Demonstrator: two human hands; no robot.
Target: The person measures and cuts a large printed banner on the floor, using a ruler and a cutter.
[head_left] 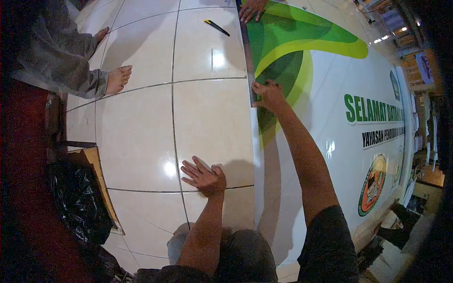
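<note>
Pressing ruler [247,61] onto banner [339,141] along its left edge with right hand [269,94], fingers flat, pinching nothing. Left hand [204,177] spread on floor [137,137], near. Far end steadied by another hand [252,9]. Cutter [217,28] untouched on far tiles, so likely aligned, not yet cut.

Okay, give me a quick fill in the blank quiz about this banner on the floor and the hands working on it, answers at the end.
1. The person's left hand lies flat on the glossy cream ____ floor.
2. The person's right hand presses the long grey metal straightedge at the edge of the white printed banner, whose word SELAMAT is printed in ____.
3. The slim black-and-yellow tool lies on the floor with ____ hand touching it.

Missing words: tiled; green; no.
</note>
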